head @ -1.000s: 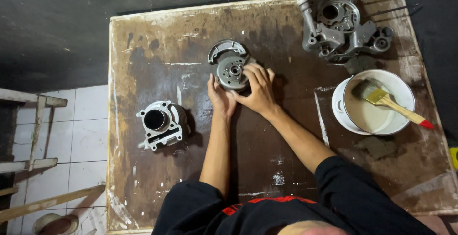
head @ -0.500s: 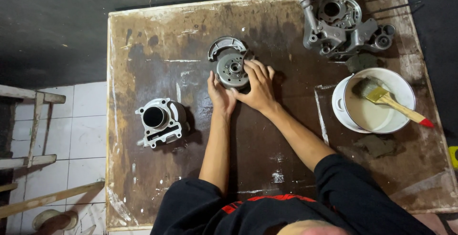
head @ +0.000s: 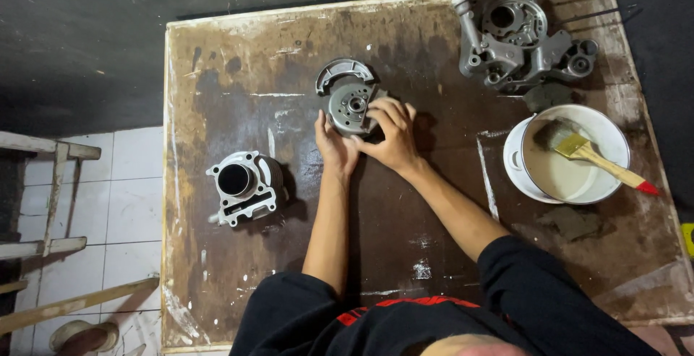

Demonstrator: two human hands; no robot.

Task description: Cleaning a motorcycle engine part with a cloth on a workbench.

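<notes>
A: Where does the round metal part [head: 352, 105] lie on the wooden table [head: 405, 204]?

B: It lies near the middle of the table, a little toward the far edge. Just beyond it a curved grey piece [head: 343, 72] arches over its far side; whether the two touch cannot be told from here.

A: And how do the hands stand to it?

B: Both hands are on it from the near side. The left hand [head: 334, 143] comes at its left and lower rim with the fingers closed against the edge. The right hand [head: 391, 134] lies over its right side, fingers curled onto the rim and the face. So the part is held between the two hands, and it sits just ahead of the fingertips, away from the person's body.

A: Which hand is nearer?

B: Both touch it, but the right hand covers more of it. The part lies flat, its round face with the centre hub turned up toward the camera.

A: What else is around?

B: To the left, well apart, stands a finned engine cylinder [head: 242, 185]. At the far right corner lies a big grey engine casing [head: 517, 34], and nearer on the right a white bowl [head: 522, 179] with a brush [head: 589, 155] in it.
</notes>
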